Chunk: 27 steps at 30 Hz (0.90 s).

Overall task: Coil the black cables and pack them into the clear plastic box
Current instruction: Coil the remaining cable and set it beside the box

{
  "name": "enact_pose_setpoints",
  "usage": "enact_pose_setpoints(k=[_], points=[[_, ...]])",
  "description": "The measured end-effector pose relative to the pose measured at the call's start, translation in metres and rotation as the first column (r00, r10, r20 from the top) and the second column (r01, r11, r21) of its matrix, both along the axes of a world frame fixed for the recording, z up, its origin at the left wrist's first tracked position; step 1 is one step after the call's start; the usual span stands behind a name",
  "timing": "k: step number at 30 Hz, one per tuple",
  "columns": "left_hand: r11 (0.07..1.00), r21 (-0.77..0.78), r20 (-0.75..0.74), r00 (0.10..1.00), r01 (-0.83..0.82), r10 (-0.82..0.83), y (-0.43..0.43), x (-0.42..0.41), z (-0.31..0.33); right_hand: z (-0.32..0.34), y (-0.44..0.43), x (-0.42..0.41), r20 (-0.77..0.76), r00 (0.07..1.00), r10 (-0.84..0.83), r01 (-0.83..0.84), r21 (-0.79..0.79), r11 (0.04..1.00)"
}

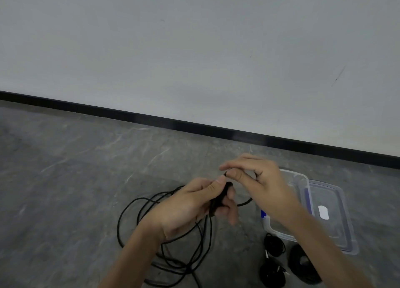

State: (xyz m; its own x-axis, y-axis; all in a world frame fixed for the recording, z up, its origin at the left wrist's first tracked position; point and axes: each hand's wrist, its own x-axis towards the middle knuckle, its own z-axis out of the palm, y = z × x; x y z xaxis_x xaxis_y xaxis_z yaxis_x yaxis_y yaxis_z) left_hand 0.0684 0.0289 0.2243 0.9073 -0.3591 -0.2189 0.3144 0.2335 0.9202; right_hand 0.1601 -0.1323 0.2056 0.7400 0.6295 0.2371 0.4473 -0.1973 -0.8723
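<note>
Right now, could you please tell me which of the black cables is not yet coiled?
The cable sprawled in loose loops on the floor, held by the left hand and right hand; the three others lie as tight bundles beside the box.

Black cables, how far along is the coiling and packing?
Done: three coiled bundles lie beside the box. In hand: the left hand grips a started coil of one cable, the right hand pinches it. Left: its loose loops on the floor, then packing; no cable shows in the box.
</note>
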Motion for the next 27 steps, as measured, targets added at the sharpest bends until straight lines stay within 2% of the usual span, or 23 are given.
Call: enact_pose_setpoints(k=[4,11,17,20,27], points=[[0.996,-0.086,0.026,0.999,-0.026,0.029,0.005,0.0,0.002,-0.003,0.008,-0.004,-0.112,0.993,0.032,-0.029,0.028,0.999],[0.978,0.023,0.09,0.975,-0.205,0.202,0.005,0.003,0.001,-0.007,0.019,-0.014,-0.211,0.975,0.074,-0.073,0.013,0.997],[0.964,-0.062,0.076,0.962,-0.257,0.261,0.007,0.004,0.003,-0.009,0.029,-0.019,-0.359,0.931,0.07,-0.03,0.116,0.993],[0.97,-0.13,0.117,0.968,-0.205,0.221,0.01,0.005,0.003,-0.01,0.031,-0.017,-0.394,0.918,0.037,0.02,0.141,0.99],[0.989,-0.15,0.166,0.985,-0.013,0.039,0.017,0.003,0.008,-0.008,0.031,-0.021,-0.486,0.859,0.161,-0.042,0.245,0.969]])
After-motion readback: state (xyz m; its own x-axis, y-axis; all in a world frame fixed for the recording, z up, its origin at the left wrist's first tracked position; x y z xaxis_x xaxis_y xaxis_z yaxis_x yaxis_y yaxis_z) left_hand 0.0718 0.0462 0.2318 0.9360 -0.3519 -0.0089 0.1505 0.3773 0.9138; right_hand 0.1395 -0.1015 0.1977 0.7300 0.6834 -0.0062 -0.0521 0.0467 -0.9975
